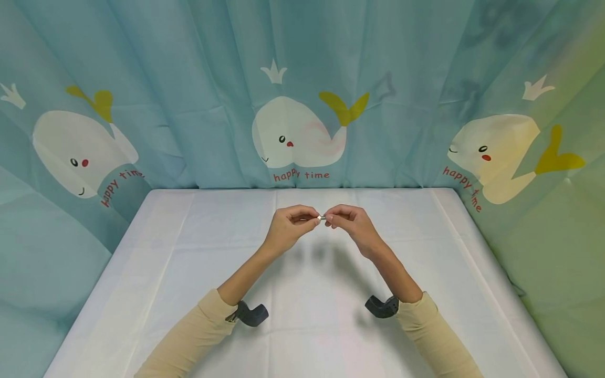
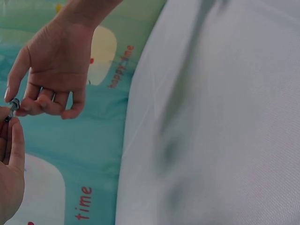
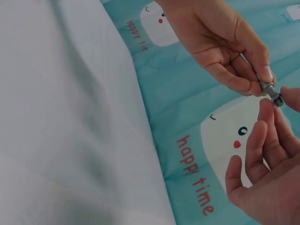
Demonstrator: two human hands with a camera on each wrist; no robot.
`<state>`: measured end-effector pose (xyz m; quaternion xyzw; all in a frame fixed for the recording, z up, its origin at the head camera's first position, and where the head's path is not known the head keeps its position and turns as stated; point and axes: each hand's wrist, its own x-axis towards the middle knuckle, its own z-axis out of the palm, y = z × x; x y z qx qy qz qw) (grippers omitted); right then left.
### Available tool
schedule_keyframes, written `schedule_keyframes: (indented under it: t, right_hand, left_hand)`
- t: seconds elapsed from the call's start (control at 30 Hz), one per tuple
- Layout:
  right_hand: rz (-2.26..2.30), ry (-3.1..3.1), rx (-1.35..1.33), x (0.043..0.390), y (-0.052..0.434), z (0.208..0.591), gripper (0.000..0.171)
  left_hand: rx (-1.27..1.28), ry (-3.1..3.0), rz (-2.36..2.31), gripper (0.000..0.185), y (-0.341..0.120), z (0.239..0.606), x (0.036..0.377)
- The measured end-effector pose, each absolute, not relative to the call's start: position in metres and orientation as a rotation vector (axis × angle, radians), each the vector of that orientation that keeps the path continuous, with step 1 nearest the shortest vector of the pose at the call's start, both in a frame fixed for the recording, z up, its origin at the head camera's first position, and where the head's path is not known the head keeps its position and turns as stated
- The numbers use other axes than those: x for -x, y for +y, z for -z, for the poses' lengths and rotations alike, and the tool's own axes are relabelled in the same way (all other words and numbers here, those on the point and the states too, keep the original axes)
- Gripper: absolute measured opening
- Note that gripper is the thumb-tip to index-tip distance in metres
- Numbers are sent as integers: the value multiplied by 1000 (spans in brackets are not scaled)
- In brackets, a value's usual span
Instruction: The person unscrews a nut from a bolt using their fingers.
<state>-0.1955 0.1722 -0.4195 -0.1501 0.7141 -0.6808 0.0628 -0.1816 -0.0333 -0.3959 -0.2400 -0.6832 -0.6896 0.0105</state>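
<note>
Both hands meet above the middle of the white table. Between them is a small metal bolt with a dark nut on its threaded end. My left hand pinches the bolt's other end between thumb and fingertips. My right hand pinches the nut end, with thumb and forefinger on either side of the nut. In the left wrist view the bolt sits between the right hand above and the left hand below. The other fingers are loosely curled.
A teal curtain printed with white whales closes off the back, left and right of the table. Dark wrist-camera mounts sit under both beige sleeves. A white cloth covers the table top.
</note>
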Motion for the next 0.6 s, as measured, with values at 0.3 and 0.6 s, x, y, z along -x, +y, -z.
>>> schedule_keyframes:
  t: [0.3,0.6]
  right_hand:
    - [2095,2121,484,194,173,420,18]
    - [2093,2131,544,194,173,419,22]
  left_hand:
    - [759,-2138,2150,10,-34,397,182]
    - [739,-2141,2142,10,-35,397,183]
